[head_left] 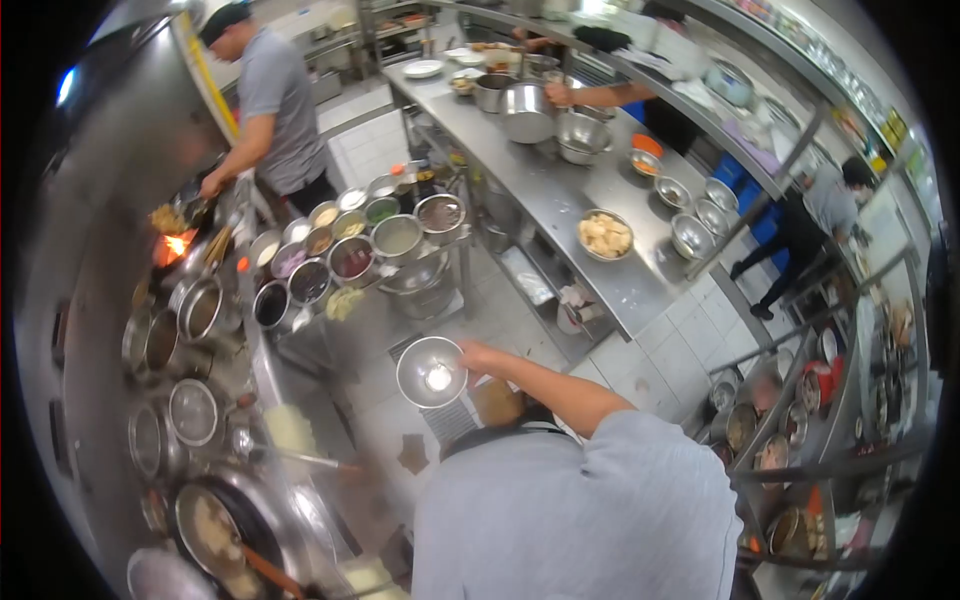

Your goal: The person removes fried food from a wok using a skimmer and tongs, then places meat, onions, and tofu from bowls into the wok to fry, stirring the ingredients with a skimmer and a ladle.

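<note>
My right hand (480, 358) grips the rim of a shiny metal bowl (418, 390) at the middle of the view. The fingers are closed round its right edge, and the bowl is held over the tiled floor with its inside facing me. A bright spot shows at its bottom; I cannot tell whether that is a reflection or contents. My right arm reaches out from a grey sleeve (650, 450). My left hand is not in view.
At left, the stove holds pots (200, 305), a strainer (196, 412) and a pan (210, 520). Ingredient tubs (352, 258) stand ahead. A steel counter (560, 215) carries a bowl of pale yellow pieces (605, 235). Co-workers stand at upper left and right; another arm reaches over the counter.
</note>
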Demonstrator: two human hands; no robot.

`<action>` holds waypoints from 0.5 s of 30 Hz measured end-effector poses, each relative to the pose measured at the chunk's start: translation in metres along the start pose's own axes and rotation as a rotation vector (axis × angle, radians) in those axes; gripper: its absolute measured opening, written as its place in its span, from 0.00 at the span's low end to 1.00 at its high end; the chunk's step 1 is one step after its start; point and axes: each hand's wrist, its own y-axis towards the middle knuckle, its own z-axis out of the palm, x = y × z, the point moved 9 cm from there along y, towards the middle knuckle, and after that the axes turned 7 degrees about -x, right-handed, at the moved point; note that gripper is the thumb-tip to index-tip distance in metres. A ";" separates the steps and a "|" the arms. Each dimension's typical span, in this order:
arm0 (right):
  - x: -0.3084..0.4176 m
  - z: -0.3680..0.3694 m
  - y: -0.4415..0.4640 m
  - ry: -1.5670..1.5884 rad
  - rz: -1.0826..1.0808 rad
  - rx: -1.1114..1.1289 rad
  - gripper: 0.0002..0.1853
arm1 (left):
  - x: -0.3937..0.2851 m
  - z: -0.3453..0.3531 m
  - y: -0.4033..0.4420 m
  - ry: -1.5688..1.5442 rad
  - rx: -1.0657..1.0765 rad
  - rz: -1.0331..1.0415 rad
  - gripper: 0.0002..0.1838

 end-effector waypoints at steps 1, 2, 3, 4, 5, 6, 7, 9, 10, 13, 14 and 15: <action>0.001 -0.020 -0.007 0.014 -0.014 0.009 0.26 | -0.011 0.047 -0.025 -0.139 0.096 -0.054 0.19; 0.005 -0.042 -0.017 0.027 -0.027 0.019 0.26 | -0.015 0.103 -0.061 -0.269 0.231 -0.147 0.19; 0.008 -0.071 -0.029 0.048 -0.034 -0.004 0.26 | -0.026 0.150 -0.102 -0.374 0.344 -0.229 0.19; 0.021 -0.099 -0.050 0.073 -0.067 -0.008 0.26 | -0.042 0.194 -0.160 -0.379 0.410 -0.334 0.16; 0.034 -0.127 -0.071 0.094 -0.097 -0.009 0.26 | -0.050 0.241 -0.217 -0.242 0.709 -0.256 0.16; 0.041 -0.161 -0.086 0.106 -0.105 -0.028 0.26 | -0.109 0.265 -0.302 -0.363 0.773 -0.489 0.18; 0.044 -0.197 -0.101 0.064 -0.100 -0.062 0.26 | -0.115 0.293 -0.372 -0.434 0.996 -0.505 0.21; 0.048 -0.266 -0.137 0.041 -0.100 -0.158 0.27 | -0.127 0.355 -0.502 -0.329 1.453 -0.128 0.19; 0.046 -0.303 -0.154 0.060 -0.105 -0.222 0.27 | -0.168 0.347 -0.575 -0.430 1.506 -0.724 0.16; 0.001 -0.405 -0.185 0.123 -0.099 -0.364 0.27 | -0.233 0.345 -0.726 -0.343 1.831 -0.740 0.13; -0.012 -0.426 -0.200 0.141 -0.091 -0.373 0.27 | -0.259 0.340 -0.762 -0.325 1.912 -0.696 0.13; -0.023 -0.449 -0.216 0.234 -0.093 -0.445 0.27 | -0.272 0.337 -0.794 -0.285 1.972 -0.677 0.13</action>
